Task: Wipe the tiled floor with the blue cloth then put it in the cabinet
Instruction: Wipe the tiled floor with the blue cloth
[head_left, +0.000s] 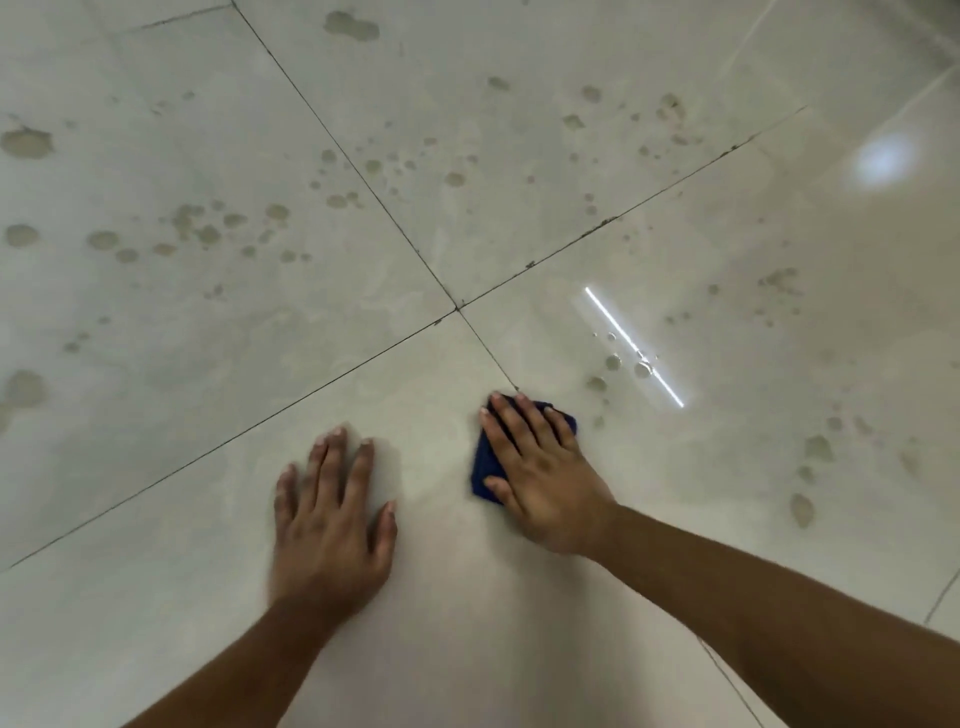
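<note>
Two hands are down on the floor (519, 623). The right hand (540, 478) lies flat on the cloth (485, 467), fingers straight and close, pushing it down on the tile. The cloth is small, dark blue and looks folded; most of it hides under that hand, with a bit showing at the thumb side and past the fingertips. Pressing flat like that probably lets the cloth rub the tile well.

The left hand (332, 519) is beside it, a little apart, spread wide with its palm on the bare tile. It holds nothing. I think it props the person up while they lean over.

Just past the right fingertips a dark grout line (493, 358) runs up to a cross where four tiles meet. Off to the right of that hand sit some water drops (613, 362) under a bright strip of light. Farther out, many dull spots (208, 234) mark the pale, shiny tiles, so lots of wiping looks left. No cabinet is in sight.
</note>
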